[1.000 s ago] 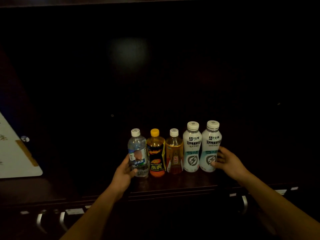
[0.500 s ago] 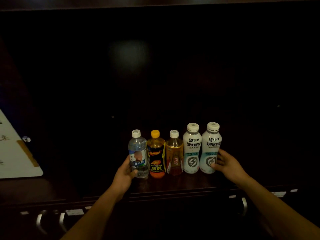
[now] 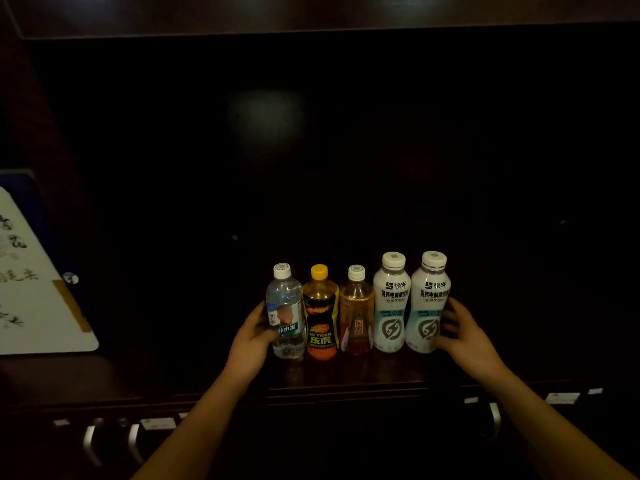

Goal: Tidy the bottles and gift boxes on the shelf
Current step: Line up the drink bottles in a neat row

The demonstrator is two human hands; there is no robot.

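We keep five bottles upright in a tight row near the front edge of the dark wooden shelf (image 3: 346, 374). Our left hand (image 3: 251, 344) grips the clear water bottle (image 3: 285, 306) at the row's left end, thumb across its label. Next stand the Hi-Tiger bottle (image 3: 320, 317), an amber tea bottle (image 3: 356, 313) and the inner white bottle (image 3: 391, 306). Our right hand (image 3: 467, 341) cups the outer white bottle (image 3: 427, 306), fingers curved on its right side. A white calligraphy sheet (image 3: 31, 289) lies far left.
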